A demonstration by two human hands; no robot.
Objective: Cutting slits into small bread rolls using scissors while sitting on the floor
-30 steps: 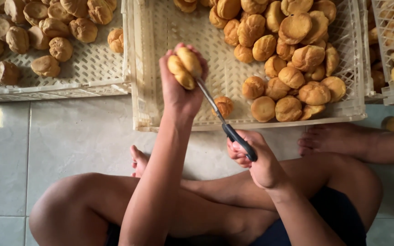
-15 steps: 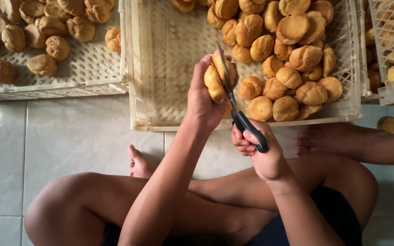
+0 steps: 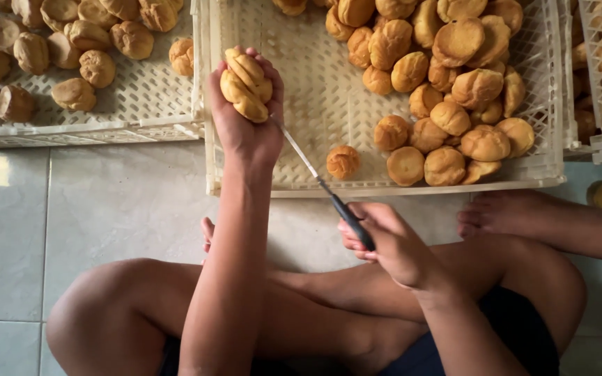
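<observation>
Golden pastry puffs [image 3: 246,83] are gripped in the left hand [image 3: 245,118], upper centre, above the white crate [image 3: 301,174]; scissors [image 3: 322,182] are clasped by the right hand [image 3: 388,244], blades angled toward them for cutting.

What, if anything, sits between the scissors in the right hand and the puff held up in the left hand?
Nothing visible does. The left hand holds the pastry puff over the bare part of the white crate. The scissors, gripped by the right hand, run straight up to it, their tips at the puff's lower edge. The loose puff lies off to the side.
</observation>
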